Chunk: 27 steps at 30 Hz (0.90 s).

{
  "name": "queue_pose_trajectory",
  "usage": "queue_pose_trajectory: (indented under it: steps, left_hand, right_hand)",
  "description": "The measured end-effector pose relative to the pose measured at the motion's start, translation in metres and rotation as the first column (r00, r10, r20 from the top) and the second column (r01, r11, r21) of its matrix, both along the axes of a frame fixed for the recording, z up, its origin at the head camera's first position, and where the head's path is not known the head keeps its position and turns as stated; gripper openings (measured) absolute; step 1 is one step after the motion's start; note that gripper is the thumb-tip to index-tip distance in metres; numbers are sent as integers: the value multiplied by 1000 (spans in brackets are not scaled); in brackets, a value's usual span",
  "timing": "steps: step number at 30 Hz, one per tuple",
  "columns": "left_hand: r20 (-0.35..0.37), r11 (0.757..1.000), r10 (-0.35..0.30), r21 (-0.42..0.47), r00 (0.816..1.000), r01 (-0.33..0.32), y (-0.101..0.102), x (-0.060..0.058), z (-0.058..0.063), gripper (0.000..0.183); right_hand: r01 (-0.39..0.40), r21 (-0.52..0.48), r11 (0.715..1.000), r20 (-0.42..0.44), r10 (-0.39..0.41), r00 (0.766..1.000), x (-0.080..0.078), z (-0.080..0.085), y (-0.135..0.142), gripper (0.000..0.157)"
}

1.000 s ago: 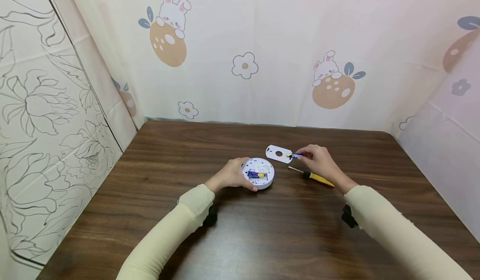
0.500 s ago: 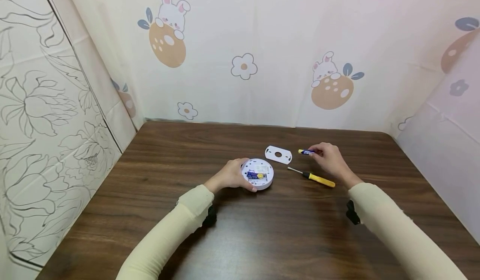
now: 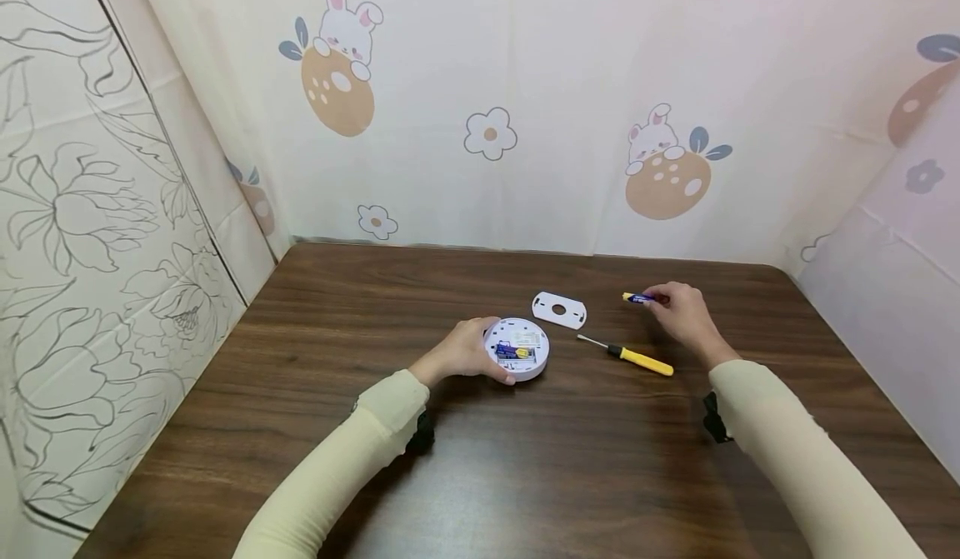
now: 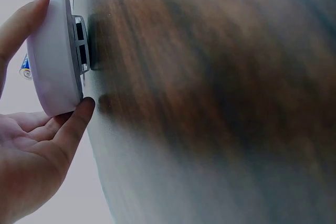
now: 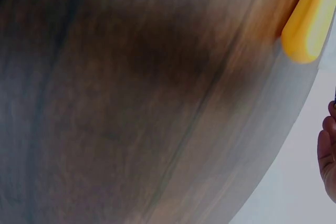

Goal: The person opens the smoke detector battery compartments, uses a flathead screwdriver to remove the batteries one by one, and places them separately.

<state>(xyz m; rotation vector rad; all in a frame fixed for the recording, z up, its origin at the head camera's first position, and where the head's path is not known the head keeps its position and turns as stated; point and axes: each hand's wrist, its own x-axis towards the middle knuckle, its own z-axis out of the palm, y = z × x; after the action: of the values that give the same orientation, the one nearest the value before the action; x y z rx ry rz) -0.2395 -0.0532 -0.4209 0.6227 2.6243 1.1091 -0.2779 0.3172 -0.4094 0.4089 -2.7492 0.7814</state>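
My left hand (image 3: 467, 349) grips a round white smoke detector (image 3: 531, 341) by its left side, thumb and fingers around the rim. The detector's back faces up, and a blue and yellow battery (image 3: 512, 351) sits in its compartment. In the left wrist view, the detector (image 4: 52, 51) shows a slotted vent on the table side, with a battery end (image 4: 25, 72) past its far face. To the right, my right hand (image 3: 681, 311) pinches another blue and yellow battery (image 3: 637, 298) over the table. In the right wrist view, only part of that hand (image 5: 327, 156) shows.
A white mounting plate (image 3: 573, 313) with a central hole lies behind the detector. A screwdriver (image 3: 641, 361) with a yellow handle lies between the detector and my right hand. A printed curtain (image 3: 487, 59) hangs behind the brown wooden table (image 3: 525, 476).
My right hand has carried its battery to the right, from above the mounting plate to beyond the plate's right end. The left hand and the smoke detector have stayed in place.
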Motion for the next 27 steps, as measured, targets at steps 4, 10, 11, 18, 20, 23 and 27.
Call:
queue_pose_trajectory:
  steps: [4, 10, 11, 18, 20, 23, 27]
  left_hand:
    - [-8, 1000, -1, 3, 1000, 1, 0, 0, 1, 104]
    - [-6, 1000, -2, -2, 1000, 2, 1, 0, 2, 103]
    - [-5, 1000, -2, -2, 1000, 2, 1, 1, 2, 103]
    - [-3, 1000, -1, -17, 1000, 1, 1, 0, 3, 103]
    - [-5, 1000, 2, -19, 1000, -2, 1, 0, 3, 103]
    - [-7, 1000, 4, -17, 1000, -5, 1, 0, 3, 103]
    - [-1, 1000, 2, -11, 1000, -2, 1, 0, 2, 104]
  right_hand:
    - [18, 9, 1000, 14, -18, 1000, -4, 0, 6, 17]
    - [56, 37, 998, 19, -57, 998, -9, -2, 17, 16]
    - [62, 41, 997, 22, -63, 998, -10, -3, 18, 17]
    - [89, 67, 994, 55, -93, 994, -10, -6, 22, 17]
    - [89, 76, 993, 72, -94, 993, -10, -7, 22, 18]
    - [88, 93, 992, 103, -97, 990, -9, -8, 22, 19]
    - [87, 107, 990, 127, -100, 987, -8, -9, 22, 19]
